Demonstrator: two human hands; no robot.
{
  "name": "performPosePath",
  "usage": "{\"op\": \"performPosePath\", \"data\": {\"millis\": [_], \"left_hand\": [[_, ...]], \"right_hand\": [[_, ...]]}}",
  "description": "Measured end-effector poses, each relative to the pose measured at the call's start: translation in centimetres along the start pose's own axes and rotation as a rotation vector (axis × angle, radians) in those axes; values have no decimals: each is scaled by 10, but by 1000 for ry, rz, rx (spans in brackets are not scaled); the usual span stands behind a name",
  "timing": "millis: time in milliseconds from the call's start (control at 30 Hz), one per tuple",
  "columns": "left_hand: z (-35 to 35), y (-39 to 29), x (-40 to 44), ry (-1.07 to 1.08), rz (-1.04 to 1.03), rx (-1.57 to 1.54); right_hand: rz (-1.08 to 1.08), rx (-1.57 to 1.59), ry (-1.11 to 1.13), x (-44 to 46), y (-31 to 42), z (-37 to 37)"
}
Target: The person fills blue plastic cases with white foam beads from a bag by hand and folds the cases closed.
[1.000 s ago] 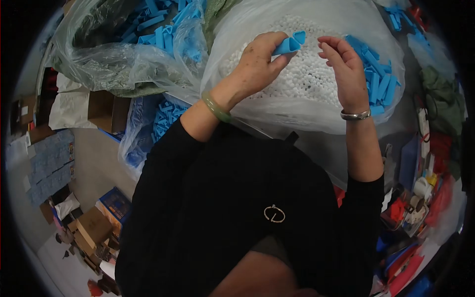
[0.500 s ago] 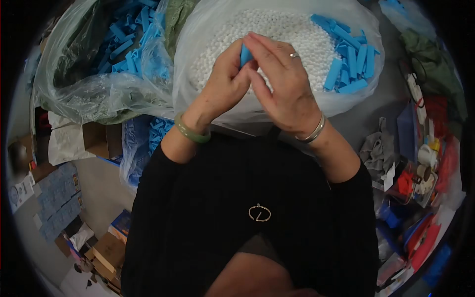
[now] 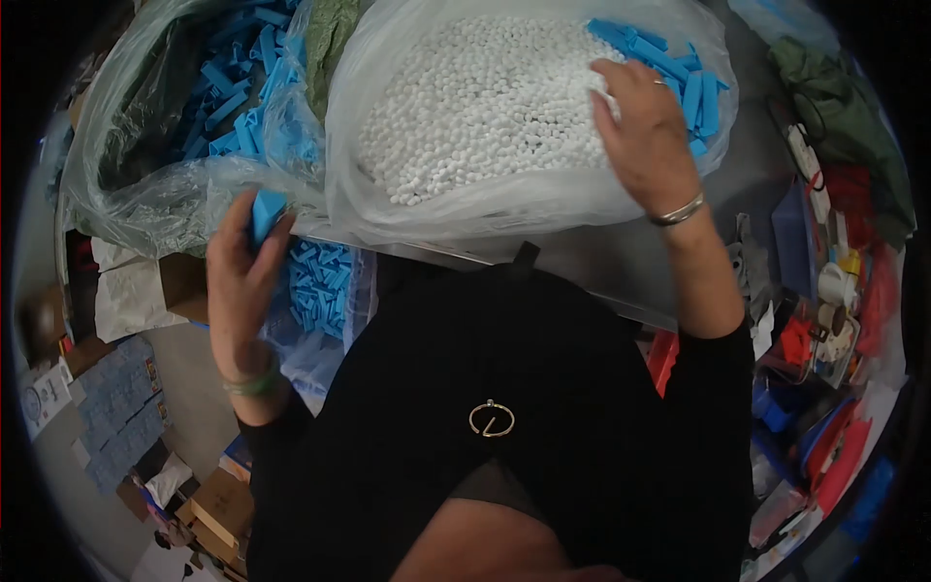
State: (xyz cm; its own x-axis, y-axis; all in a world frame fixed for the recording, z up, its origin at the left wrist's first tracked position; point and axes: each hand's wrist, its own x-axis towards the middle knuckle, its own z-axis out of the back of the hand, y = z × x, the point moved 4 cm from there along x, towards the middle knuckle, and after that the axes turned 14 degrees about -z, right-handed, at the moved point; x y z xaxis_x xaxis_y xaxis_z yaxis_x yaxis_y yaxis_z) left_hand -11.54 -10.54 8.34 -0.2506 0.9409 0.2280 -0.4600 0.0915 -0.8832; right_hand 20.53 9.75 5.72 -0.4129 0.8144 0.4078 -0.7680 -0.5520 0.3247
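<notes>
My left hand pinches a blue folded plastic piece between thumb and fingers. It hovers over the near edge of the left plastic bag, just above a lower bin of small blue pieces. My right hand is above the right side of the white pellets, its thumb and fingers apart with nothing visible between them. Beside its fingers lies a pile of blue plastic pieces, partly hidden by the hand. The pellets and this pile share one clear plastic bag.
To the left, another plastic bag holds many more blue pieces. A cardboard box stands below it. On the right are a green cloth, a white mug and a blue bin. The metal table edge runs before my body.
My hands were together over the pellets around a blue piece. They have parted: the left has carried a blue piece left and nearer; the right has moved right toward the blue pile.
</notes>
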Motion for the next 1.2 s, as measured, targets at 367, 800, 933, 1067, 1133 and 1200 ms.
{"op": "performPosePath", "data": {"millis": [367,800,933,1067,1133,1200], "left_hand": [[-15,11,-19,106,165,562],[-92,89,8,-54,255,24],[-94,53,43,-115,194,-207],[-95,31,79,-122,79,-349],[-98,28,83,-117,55,-356],[-101,25,83,-107,27,-364]], "right_hand": [[-568,330,467,9,-132,-42],[-643,738,444,25,-80,-49],[-663,926,676,24,-55,-45],[-574,935,567,34,-40,-33],[-546,756,465,42,-37,-28],[-519,577,359,46,-30,-26]]}}
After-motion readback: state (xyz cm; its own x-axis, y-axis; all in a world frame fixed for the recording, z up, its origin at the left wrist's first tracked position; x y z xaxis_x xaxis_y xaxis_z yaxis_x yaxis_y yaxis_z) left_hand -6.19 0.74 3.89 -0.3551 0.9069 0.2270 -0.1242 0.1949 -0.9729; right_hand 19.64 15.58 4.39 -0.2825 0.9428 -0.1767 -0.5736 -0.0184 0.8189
